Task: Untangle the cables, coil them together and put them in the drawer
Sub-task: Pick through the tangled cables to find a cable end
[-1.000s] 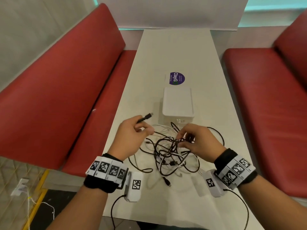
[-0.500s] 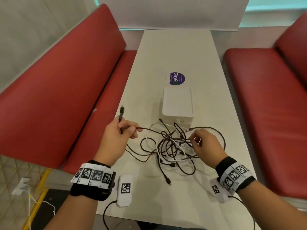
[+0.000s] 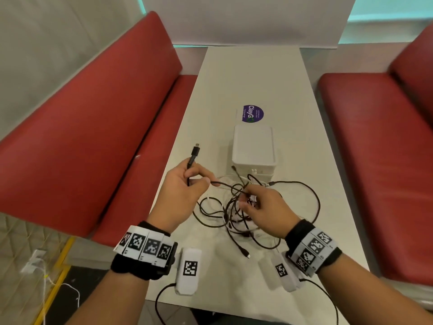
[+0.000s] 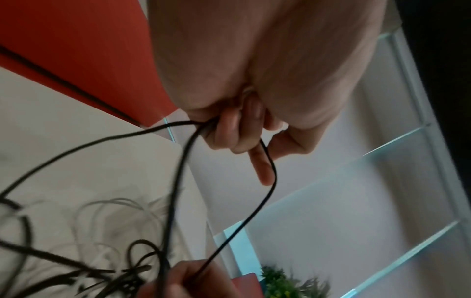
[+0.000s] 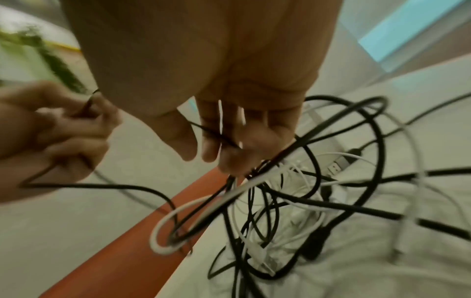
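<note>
A tangle of black and white cables (image 3: 236,214) lies on the white table (image 3: 253,73) in front of a closed white drawer box (image 3: 254,152). My left hand (image 3: 185,191) grips one black cable (image 4: 175,181) near its end, and its plug (image 3: 195,152) sticks up above the fist. My right hand (image 3: 264,207) is over the tangle and pinches a thin black strand (image 5: 216,135) between thumb and fingers. The black cable runs taut between my two hands. A loose black plug (image 3: 244,253) lies near the table's front edge.
Red benches (image 3: 82,118) flank the table on both sides. A purple round sticker (image 3: 252,113) is on the table behind the drawer box. A white partition (image 3: 248,19) closes off the far end. The table's left edge is close to my left hand.
My left hand has moved up and to the right with the cable end, its plug now higher. My right hand has shifted left into the tangle and taken a strand.
</note>
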Motion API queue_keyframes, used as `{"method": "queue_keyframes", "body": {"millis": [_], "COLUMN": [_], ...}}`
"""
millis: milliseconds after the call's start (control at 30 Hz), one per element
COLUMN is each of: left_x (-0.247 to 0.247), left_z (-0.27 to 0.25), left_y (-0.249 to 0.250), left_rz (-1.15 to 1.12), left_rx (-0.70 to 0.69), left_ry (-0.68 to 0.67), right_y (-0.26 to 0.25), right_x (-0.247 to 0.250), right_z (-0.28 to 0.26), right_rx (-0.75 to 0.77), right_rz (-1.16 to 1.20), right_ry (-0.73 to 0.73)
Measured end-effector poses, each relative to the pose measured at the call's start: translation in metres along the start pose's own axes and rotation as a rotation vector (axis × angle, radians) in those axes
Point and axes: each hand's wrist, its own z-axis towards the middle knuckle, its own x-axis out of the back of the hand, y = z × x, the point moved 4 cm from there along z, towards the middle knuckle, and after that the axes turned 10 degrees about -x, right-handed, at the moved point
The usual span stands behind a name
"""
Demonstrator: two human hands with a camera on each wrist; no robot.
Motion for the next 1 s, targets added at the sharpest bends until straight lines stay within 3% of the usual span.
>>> {"method": "queue_keyframes", "body": {"millis": [100, 200, 267, 433, 533, 700, 833, 933, 1000], "left_x": [0.009, 0.022, 0.034, 0.037, 0.042, 0.061, 0.059, 0.043, 0.021], "left_z": [-0.007, -0.010, -0.010, -0.007, -0.006, -0.007, -0.016, -0.017, -0.014], "left_y": [-0.021, -0.039, -0.046, -0.023, -0.022, -0.048, -0.067, -0.052, -0.043], "left_rz": [0.288, 0.654, 0.551, 0.208, 0.147, 0.872, 0.928, 1.119, 0.975], "left_rx": [0.028, 0.013, 0.043, -0.076, -0.066, 0.083, 0.203, -0.077, -0.278], "left_ry": [-0.100, -0.081, 0.012, -0.077, -0.138, -0.043, 0.001, 0.011, -0.128], "right_y": [0.005, -0.007, -0.005, 0.023, 0.027, 0.012, 0.023, 0.018, 0.001], "right_x": [0.006, 0.027, 0.035, 0.009, 0.005, 0.017, 0.017, 0.008, 0.001], "right_z": [0.003, 0.000, 0.000, 0.003, 0.006, 0.005, 0.013, 0.011, 0.006], "right_rx": [-0.007, 0.108, 0.111, -0.047, -0.042, -0.097, -0.276, -0.219, -0.127], "right_rz": [0.108, 0.173, 0.149, -0.371, -0.188, 0.204, 0.309, 0.121, 0.098], "right_ry": [-0.045, 0.152, 0.206, -0.053, -0.032, 0.003, 0.045, -0.015, -0.065]}}
